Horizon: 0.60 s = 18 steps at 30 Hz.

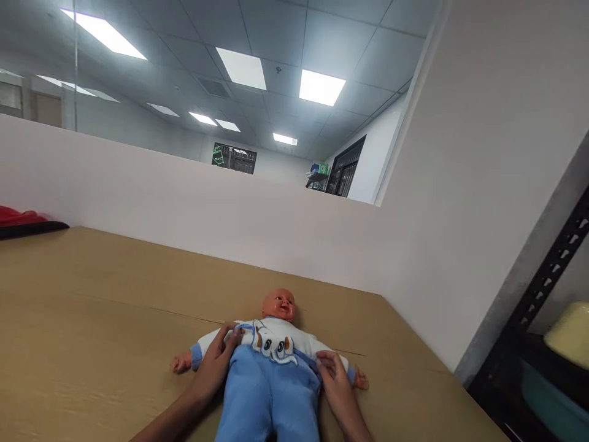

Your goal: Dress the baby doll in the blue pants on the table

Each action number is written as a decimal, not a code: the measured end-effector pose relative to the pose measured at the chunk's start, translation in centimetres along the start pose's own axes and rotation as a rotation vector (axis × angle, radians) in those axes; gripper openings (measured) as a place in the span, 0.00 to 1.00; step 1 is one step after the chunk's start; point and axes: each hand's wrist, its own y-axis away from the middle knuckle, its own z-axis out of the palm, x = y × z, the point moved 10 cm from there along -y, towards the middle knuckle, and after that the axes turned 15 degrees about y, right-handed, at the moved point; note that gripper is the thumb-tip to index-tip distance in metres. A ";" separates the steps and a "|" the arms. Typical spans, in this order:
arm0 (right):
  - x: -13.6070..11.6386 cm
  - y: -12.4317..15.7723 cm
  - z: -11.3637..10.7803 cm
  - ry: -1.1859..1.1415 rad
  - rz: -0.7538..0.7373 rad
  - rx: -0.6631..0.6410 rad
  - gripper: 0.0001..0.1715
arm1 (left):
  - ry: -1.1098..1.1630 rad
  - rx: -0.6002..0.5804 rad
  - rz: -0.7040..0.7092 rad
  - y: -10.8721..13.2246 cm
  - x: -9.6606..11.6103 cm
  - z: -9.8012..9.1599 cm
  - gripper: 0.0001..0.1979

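Note:
A baby doll (279,305) lies on its back on the wooden tabletop, head toward the wall and arms spread. It wears a white long-sleeved top with blue cuffs and blue overalls (257,380), whose bib carries a white animal face (275,345). My left hand (219,356) is at the upper left of the bib, thumb and fingers closed on the edge of the overalls near a blue strap. On the other side, my right hand (335,377) pinches the overalls' blue side edge by the doll's arm. The doll's feet are out of view.
The brown tabletop (115,319) meets a white wall (207,209) with a large window above. Red and black cloth (27,221) lies at the far left. A black metal shelf (543,294) stands right of the table, with yellow (570,334) and teal (552,399) items.

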 end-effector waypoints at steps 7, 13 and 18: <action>-15.6 -3.8 3.3 0.285 -0.391 -0.226 0.14 | -0.180 0.010 0.192 0.5 1.3 -0.1 0.28; -21.9 -5.1 17.2 0.456 -0.673 -0.779 0.28 | -0.281 -0.046 0.322 1.5 2.4 0.3 0.25; -22.0 -1.8 25.9 0.526 -0.865 -1.030 0.17 | -0.237 -0.049 0.308 1.0 2.5 0.2 0.25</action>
